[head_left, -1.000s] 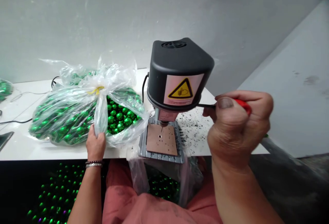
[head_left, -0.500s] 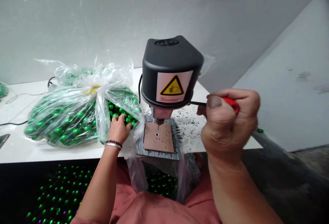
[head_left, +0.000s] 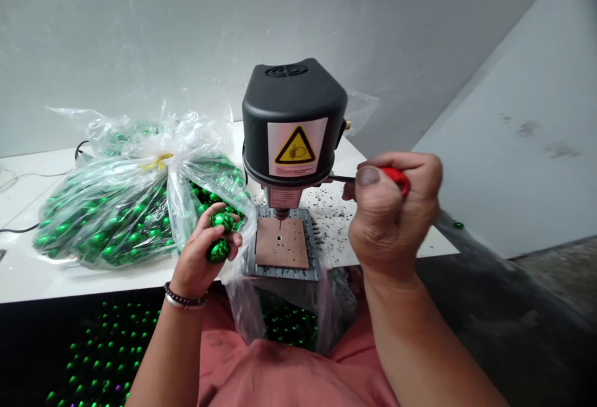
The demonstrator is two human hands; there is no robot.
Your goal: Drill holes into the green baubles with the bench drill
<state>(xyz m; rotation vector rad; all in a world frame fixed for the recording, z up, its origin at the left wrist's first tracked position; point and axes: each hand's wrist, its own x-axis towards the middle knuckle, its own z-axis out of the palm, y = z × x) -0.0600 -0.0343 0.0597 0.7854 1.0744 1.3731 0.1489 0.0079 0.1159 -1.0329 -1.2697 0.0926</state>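
Two shiny green balls (head_left: 219, 250) rest in my left hand (head_left: 198, 251), its fingers curled around them, palm turned up in front of the torn plastic bag (head_left: 116, 208) of green balls. My right hand (head_left: 396, 208) is wrapped around the red knob (head_left: 396, 180) of a lever on the small black drill press (head_left: 293, 121). Below its head, a thin drill bit (head_left: 280, 223) points down over a brown board (head_left: 282, 251) with a small ringed hole. The board lies on the grey slotted base (head_left: 313, 264), and no ball sits on it.
Dark shavings lie on the white table (head_left: 345, 220) right of the base. Clear plastic hangs at the table's front edge, with many green balls (head_left: 289, 326) below it. More green balls (head_left: 102, 345) lie low at the left. One green ball (head_left: 458, 225) is at the far right.
My left hand has come out of the bag's opening toward me and turned up, now with two green balls in it. My right hand stays on the red knob; the view has shifted slightly.
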